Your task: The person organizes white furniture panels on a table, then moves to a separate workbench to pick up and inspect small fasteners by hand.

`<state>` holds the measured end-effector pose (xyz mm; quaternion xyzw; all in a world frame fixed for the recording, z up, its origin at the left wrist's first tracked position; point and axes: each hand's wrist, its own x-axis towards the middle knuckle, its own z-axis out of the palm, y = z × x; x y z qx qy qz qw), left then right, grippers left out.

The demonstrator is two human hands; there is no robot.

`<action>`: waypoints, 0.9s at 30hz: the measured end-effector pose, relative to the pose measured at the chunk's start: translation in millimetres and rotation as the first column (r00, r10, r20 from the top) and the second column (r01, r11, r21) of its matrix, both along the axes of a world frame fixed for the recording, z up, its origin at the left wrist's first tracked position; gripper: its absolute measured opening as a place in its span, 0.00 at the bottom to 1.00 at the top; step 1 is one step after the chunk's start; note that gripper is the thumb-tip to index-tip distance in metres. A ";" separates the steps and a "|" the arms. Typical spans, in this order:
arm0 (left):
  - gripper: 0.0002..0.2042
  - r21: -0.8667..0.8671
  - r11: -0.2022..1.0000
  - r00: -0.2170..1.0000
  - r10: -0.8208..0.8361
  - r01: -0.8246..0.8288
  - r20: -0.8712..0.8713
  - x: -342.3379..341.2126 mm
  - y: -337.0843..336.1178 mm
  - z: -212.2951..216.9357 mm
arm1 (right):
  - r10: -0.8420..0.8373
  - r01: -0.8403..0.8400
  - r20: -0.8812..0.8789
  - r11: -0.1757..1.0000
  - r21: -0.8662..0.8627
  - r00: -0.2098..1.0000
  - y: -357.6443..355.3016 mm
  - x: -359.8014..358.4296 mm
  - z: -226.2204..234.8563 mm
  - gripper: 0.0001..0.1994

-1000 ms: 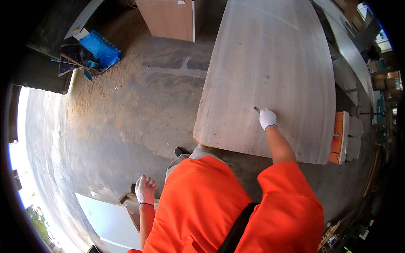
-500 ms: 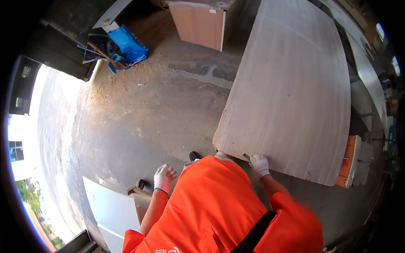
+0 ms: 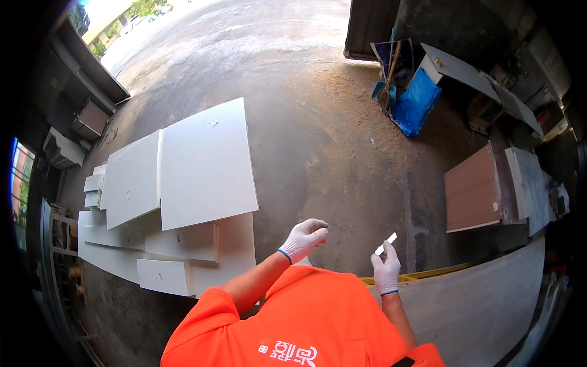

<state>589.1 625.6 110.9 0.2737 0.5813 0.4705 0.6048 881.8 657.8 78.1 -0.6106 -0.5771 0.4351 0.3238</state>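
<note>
My right hand (image 3: 386,271), in a white knit glove with a blue cuff, is closed on a small flat strip (image 3: 389,239). The strip shines bright and sticks up past the thumb and fingers; what kind of piece it is does not show. My left hand (image 3: 304,239), gloved the same way, hangs over the floor with its fingers curled in and nothing visible in them. Left of it lies a stack of white panels, the top one (image 3: 206,168) large and flat. A smaller white board (image 3: 164,276) sits on the near side of that stack.
At right, a large pale board (image 3: 471,300) lies beside a yellow edge (image 3: 428,274). A brown cabinet (image 3: 474,192) stands beyond it. Far off are a blue bag (image 3: 417,103), a broom (image 3: 387,95) and sawdust (image 3: 339,98) on the floor. A dark door edge (image 3: 370,30) stands behind.
My view has swung left, from the large pale board toward the stacked white panels. My right hand has come away from the board's edge, still holding the strip.
</note>
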 end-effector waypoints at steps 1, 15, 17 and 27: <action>0.16 0.093 0.990 0.992 0.109 -0.103 -0.058 -27.5 3.5 2.2 | 0.052 -0.051 -0.080 0.998 0.022 0.995 21.5 -18.8 4.5 0.24; 0.09 -0.128 0.518 0.531 0.841 -0.845 -0.100 -195.6 -112.9 -29.6 | 0.574 -0.547 -0.141 0.815 0.189 0.806 241.4 -356.3 63.8 0.08; 0.12 -0.288 0.479 0.511 0.858 -0.829 -0.043 -174.9 -108.9 -26.3 | 0.577 -0.572 -0.105 0.817 0.072 0.810 279.7 -418.2 58.1 0.08; 0.15 -0.367 0.126 0.120 0.992 -0.921 0.042 -166.6 -63.2 -34.6 | 0.489 -0.872 0.745 0.074 0.483 0.454 403.6 -654.1 -9.8 0.06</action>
